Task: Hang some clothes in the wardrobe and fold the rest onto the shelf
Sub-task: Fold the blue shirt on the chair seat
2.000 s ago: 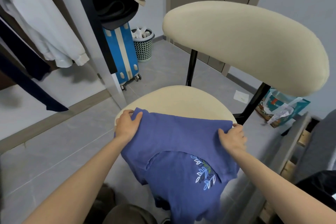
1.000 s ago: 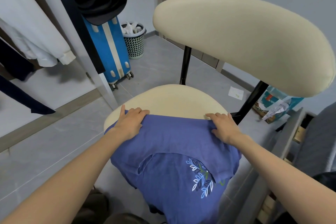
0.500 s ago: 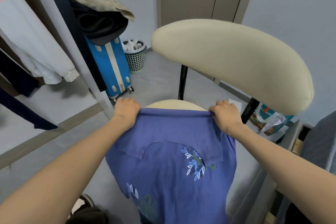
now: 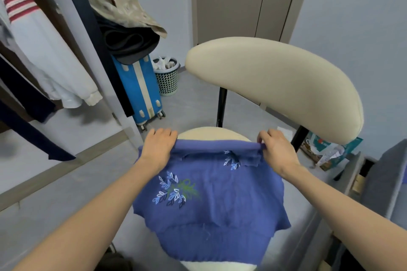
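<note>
— Since half a second ago, what has changed at the chair [image 4: 275, 86]?

— Both hands have drawn the blue shirt [image 4: 211, 200] further over the seat, and more of its leaf print now lies flat, facing up. The left hand [image 4: 159, 146] is closed on the shirt's far fold at the seat's left side; the right hand [image 4: 276, 149] pinches the same fold at the seat's right side, fingers curled over the cloth.

— Where does the garment sit?

— Spread across the chair seat, its far edge rolled into a straight ridge between the two hands. A strip of cream seat shows beyond that ridge, below the backrest. The near hem reaches almost to the seat's front rim, where a sliver of cream shows.

— And the room around the chair?

— Left of the chair, bare grey floor runs to the wardrobe, where a white top with red stripes [image 4: 33, 46] hangs. Beyond the chair's left side stand a blue suitcase [image 4: 138, 88] and a mesh bin [image 4: 167, 77]. Right of the chair, a printed bag [image 4: 326, 149] lies on the floor, close by the chair leg.
</note>
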Demonstrator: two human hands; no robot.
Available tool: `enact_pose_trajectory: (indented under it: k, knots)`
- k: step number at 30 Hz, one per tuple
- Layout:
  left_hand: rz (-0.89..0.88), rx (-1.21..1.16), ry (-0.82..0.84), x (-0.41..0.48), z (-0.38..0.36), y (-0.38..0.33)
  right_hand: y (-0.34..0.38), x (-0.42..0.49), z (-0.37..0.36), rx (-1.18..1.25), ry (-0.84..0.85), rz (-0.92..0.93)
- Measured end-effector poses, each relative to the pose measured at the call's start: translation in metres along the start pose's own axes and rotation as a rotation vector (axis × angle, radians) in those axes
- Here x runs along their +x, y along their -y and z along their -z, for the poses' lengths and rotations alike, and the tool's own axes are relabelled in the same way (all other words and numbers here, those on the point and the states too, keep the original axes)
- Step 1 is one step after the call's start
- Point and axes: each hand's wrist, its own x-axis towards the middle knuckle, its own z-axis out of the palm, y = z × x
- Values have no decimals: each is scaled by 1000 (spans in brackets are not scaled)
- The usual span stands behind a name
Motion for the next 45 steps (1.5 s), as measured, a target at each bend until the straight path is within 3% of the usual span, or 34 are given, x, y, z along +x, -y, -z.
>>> enact_pose_trajectory:
  k: [11, 20, 24, 27, 32, 35, 39, 45]
  knots:
    - [57, -202, 68, -103, -32, -18, -5, -97, -20, 120, 83, 202]
    - [44, -198, 83, -160, -38, -33, -15, -150, -35, 134, 151, 264]
    - [-8, -212, 264, -173, -44, -39, -14, -160, -43, -3, 371, 291]
    - [-96, -253, 426, -174, -47, -43, -7, -159, -42, -124, 602, 232]
    - [6, -498, 282, -162, -40, -56, 23, -152, -40, 161, 364, 6]
    - [-3, -506, 272, -148, -39, -68, 46, -151, -50, 273, 493, -75]
    - [72, -509, 572, -135, -50, -83, 57, -151, -76, 133, 739, -139]
    - [155, -407, 565, -122, -72, -93, 50, -134, -91, 99, 711, -139]
